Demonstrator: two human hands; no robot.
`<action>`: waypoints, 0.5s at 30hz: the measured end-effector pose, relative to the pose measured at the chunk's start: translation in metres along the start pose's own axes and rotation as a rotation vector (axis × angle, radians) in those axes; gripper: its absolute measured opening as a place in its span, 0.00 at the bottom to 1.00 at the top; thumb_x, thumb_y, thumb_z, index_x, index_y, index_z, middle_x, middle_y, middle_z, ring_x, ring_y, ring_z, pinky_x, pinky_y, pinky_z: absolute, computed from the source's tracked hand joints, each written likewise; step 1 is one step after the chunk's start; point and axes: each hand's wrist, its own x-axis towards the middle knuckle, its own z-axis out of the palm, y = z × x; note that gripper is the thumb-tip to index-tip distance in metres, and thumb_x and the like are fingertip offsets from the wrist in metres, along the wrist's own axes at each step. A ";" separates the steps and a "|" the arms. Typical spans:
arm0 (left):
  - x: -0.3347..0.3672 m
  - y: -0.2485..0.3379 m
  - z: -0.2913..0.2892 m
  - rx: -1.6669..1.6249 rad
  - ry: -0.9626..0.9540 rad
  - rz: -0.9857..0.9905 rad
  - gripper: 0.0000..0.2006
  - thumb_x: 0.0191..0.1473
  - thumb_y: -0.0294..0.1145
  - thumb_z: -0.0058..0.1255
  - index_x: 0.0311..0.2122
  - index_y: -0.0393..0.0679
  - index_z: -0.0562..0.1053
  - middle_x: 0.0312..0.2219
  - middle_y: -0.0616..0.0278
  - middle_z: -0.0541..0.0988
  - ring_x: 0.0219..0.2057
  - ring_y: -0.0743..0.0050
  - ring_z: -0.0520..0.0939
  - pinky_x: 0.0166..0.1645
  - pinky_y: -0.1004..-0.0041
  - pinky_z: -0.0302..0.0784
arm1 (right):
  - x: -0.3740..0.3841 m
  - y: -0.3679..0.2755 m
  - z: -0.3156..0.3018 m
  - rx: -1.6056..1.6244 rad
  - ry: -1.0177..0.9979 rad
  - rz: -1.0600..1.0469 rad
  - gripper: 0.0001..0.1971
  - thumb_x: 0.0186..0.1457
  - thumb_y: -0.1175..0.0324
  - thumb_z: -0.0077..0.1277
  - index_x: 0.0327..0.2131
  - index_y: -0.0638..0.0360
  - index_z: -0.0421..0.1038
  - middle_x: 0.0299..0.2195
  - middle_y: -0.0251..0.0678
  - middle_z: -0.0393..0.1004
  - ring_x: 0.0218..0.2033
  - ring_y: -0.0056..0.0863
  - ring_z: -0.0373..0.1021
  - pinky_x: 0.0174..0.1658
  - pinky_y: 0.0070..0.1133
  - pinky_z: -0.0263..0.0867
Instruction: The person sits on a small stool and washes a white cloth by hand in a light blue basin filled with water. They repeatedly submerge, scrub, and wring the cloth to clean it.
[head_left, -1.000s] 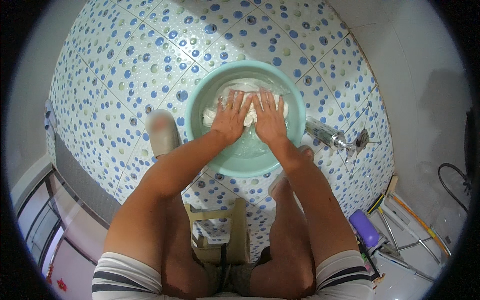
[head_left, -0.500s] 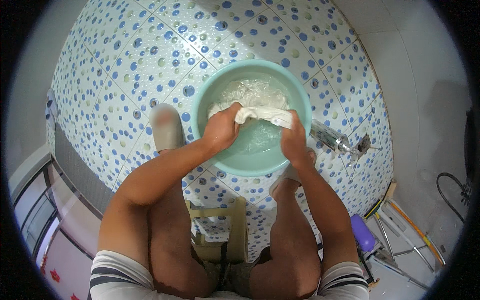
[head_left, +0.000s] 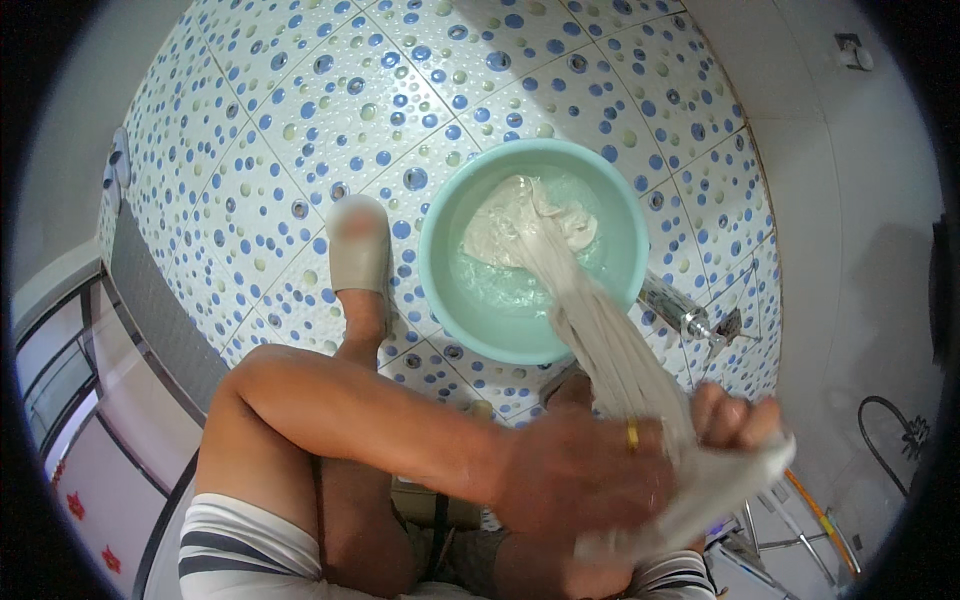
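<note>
A wet white garment [head_left: 575,275] stretches from the pale green basin [head_left: 437,290] up toward me, twisted into a long strip. Its far part lies bunched in the water. My right hand [head_left: 735,415] is closed on the near part, fingers curled over the fabric. Blurred by motion, my left hand [head_left: 590,475] crosses in front of the garment and grips it beside the right hand; a yellow ring shows on one finger. A loose end of cloth hangs below both hands.
Right of the basin lies a shiny clear-and-metal cylindrical thing [head_left: 675,305]. My slippered left foot [head_left: 358,245] stands at the basin's left on the dotted tile floor [head_left: 290,150]. Poles [head_left: 810,505] lean at the lower right, and a dark hose [head_left: 875,405] hangs along the right wall.
Both hands have moved from above the basin toward me and to the right, pulling part of the garment out of the water. The garment is now stretched long, and the view has shifted slightly.
</note>
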 end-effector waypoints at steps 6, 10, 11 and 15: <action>0.009 0.014 0.013 -0.088 -0.455 0.129 0.22 0.56 0.51 0.51 0.48 0.44 0.72 0.42 0.58 0.78 0.42 0.56 0.80 0.46 0.62 0.81 | -0.001 -0.017 0.007 -0.228 -0.033 -0.130 0.23 0.63 0.57 0.47 0.55 0.63 0.64 0.49 0.40 0.72 0.51 0.32 0.69 0.54 0.30 0.68; -0.021 -0.034 0.005 0.462 -0.224 0.098 0.22 0.50 0.49 0.54 0.47 0.47 0.74 0.42 0.57 0.77 0.44 0.56 0.81 0.43 0.62 0.82 | 0.033 0.021 0.007 -0.389 0.032 -0.138 0.24 0.61 0.55 0.49 0.52 0.64 0.66 0.46 0.40 0.72 0.48 0.30 0.69 0.54 0.28 0.67; -0.035 -0.052 0.003 0.598 -0.147 0.009 0.22 0.47 0.46 0.57 0.46 0.46 0.75 0.41 0.56 0.78 0.43 0.54 0.81 0.41 0.60 0.83 | 0.045 0.042 0.004 -0.428 0.039 -0.121 0.24 0.60 0.55 0.50 0.52 0.64 0.66 0.46 0.40 0.72 0.47 0.29 0.69 0.54 0.28 0.66; -0.067 -0.119 -0.032 0.776 -0.007 -0.455 0.23 0.40 0.31 0.60 0.47 0.45 0.76 0.39 0.58 0.78 0.41 0.54 0.83 0.34 0.59 0.83 | 0.095 0.104 0.013 -0.876 -0.067 -0.059 0.18 0.61 0.73 0.49 0.54 0.64 0.67 0.46 0.39 0.72 0.48 0.27 0.69 0.53 0.27 0.66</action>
